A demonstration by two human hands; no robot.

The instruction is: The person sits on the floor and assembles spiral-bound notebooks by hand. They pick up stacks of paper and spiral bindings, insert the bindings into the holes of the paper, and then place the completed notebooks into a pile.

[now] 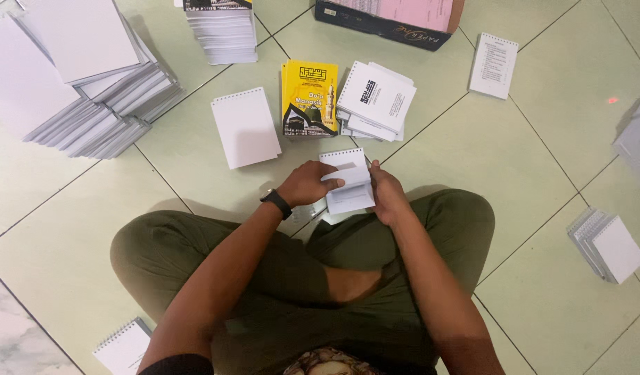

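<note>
You hold a small white spiral-bound paper booklet (348, 182) over the pale green tiled floor (514, 160), just in front of your crossed legs in olive trousers (278, 271). Its wire spine is on the far edge, so the long axis runs away from you, tilted a bit to the right. Your left hand (307, 183), black watch on its wrist, lies closed over the booklet's left side with the thumb across a lifted page. Your right hand (388, 196) clamps the right edge, fingers curled under. Both hands are on it; neither is nearer.

Taking the booklet as landmark: just beyond it stands a short stack of yellow-covered printed booklets (309, 99). Right of that, an untidy pile of white cover sheets with black print (375, 101). Beyond-left lies a single blank white spiral pad (245, 127). Far left, big fanned heaps of white bound pads (70, 76). Far beyond, a tall stack of printed booklets (221, 31) and a dark cardboard box holding pink paper (393, 17). Beyond-right, one printed white page block (494, 65). Right and nearer, a small pile of white spiral pads (608, 246). Near-left by your knee, another white spiral pad (123, 346). Nothing lies between your hands and the piles ahead.
</note>
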